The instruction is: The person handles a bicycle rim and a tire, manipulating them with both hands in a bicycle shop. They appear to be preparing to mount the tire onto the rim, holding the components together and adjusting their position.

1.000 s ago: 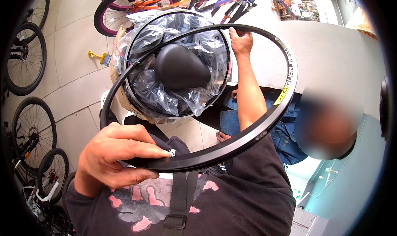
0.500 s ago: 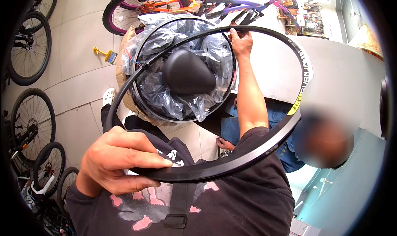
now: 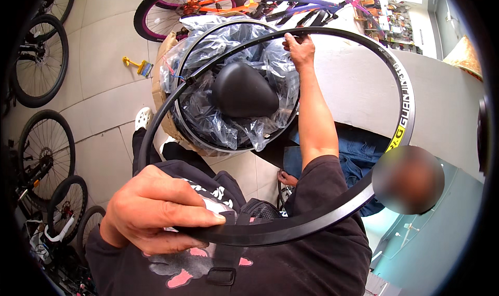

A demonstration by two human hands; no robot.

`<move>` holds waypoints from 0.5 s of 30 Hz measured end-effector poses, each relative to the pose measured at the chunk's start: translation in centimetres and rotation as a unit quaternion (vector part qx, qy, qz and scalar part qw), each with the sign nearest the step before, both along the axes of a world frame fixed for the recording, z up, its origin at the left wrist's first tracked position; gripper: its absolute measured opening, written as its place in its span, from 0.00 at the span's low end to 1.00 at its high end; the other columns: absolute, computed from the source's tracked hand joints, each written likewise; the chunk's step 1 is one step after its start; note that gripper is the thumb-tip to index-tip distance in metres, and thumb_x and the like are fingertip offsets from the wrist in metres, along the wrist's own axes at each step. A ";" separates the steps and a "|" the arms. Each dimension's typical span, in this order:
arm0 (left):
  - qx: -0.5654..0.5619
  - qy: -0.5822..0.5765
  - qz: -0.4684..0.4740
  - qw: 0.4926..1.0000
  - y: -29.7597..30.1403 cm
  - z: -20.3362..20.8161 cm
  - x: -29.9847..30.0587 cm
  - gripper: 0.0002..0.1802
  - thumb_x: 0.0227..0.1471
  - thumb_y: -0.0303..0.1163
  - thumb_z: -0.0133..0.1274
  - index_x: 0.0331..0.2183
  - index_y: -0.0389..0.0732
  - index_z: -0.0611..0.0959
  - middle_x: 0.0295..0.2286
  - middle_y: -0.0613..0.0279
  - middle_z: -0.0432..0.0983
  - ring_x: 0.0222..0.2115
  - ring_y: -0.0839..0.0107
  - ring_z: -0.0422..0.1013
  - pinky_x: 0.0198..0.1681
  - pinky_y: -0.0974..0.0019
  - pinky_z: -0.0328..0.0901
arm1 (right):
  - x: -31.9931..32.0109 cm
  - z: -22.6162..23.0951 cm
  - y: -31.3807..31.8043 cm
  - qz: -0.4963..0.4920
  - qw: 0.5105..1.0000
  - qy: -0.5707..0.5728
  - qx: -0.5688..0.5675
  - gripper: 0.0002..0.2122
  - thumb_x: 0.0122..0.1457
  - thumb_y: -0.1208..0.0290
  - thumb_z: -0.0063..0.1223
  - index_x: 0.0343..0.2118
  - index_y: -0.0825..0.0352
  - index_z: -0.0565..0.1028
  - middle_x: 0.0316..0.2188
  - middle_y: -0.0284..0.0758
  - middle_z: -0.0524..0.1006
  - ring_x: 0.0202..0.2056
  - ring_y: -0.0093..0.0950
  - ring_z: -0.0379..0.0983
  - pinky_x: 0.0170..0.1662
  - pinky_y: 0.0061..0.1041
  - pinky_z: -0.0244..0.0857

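Observation:
A black bicycle rim (image 3: pixel 312 226) with a yellow-and-white label on its right side is held up across my body. My left hand (image 3: pixel 161 207) pinches its near edge between thumb and fingers. With my arm stretched out, my right hand (image 3: pixel 300 51) grips the far edge; some of its fingertips are hidden behind the rim. Seen through the rim, a black saddle (image 3: pixel 244 91) rests on crumpled clear plastic (image 3: pixel 210 122) over a cardboard box (image 3: pixel 159 91). A second rim (image 3: pixel 236 22) lies around the saddle, crossed by the held one at the left.
Close on my right is a person in a denim shirt (image 3: pixel 345 150), one hand (image 3: pixel 287 178) low. Bicycles (image 3: pixel 47 150) line the left, more (image 3: pixel 192 8) stand at the back. A yellow-handled brush (image 3: pixel 139 66) lies on the tiles. A grey surface (image 3: pixel 343 83) extends at right.
The held rim has tilted so its loop looks wider, its labelled side shifted right. My left hand has come slightly lower and right; my right hand has moved slightly. Both keep their hold.

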State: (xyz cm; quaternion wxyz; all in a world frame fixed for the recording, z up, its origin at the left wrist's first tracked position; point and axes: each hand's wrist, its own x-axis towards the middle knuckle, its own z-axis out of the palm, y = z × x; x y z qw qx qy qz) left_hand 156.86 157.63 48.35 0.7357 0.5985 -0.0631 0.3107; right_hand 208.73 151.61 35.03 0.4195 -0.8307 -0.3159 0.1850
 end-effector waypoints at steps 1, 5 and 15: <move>-0.001 -0.001 0.000 1.000 0.0 0.0 0.0 0.23 0.37 0.31 0.77 0.38 0.31 0.91 0.25 0.56 0.82 0.21 0.71 0.77 0.22 0.72 0.69 | -0.1 0.0 0.1 -0.002 1.000 0.003 -0.001 0.14 0.63 0.72 0.65 0.46 0.72 0.73 0.36 0.42 0.82 0.32 0.30 0.84 0.34 0.28 0.80; 0.005 0.003 -0.009 1.000 0.4 0.1 0.1 0.22 0.39 0.30 0.76 0.38 0.31 0.91 0.25 0.55 0.82 0.21 0.71 0.77 0.22 0.72 0.69 | -0.5 -1.0 0.1 -0.004 0.998 0.042 -0.054 0.15 0.59 0.70 0.69 0.44 0.70 0.75 0.35 0.38 0.82 0.32 0.26 0.81 0.34 0.26 0.77; -0.003 -0.016 -0.006 1.000 0.8 -0.1 0.2 0.21 0.39 0.29 0.75 0.39 0.31 0.90 0.25 0.55 0.82 0.20 0.71 0.77 0.21 0.72 0.68 | -2.2 -4.2 0.8 -0.031 0.999 0.019 -0.032 0.13 0.58 0.73 0.68 0.41 0.72 0.75 0.32 0.40 0.83 0.29 0.26 0.81 0.34 0.26 0.77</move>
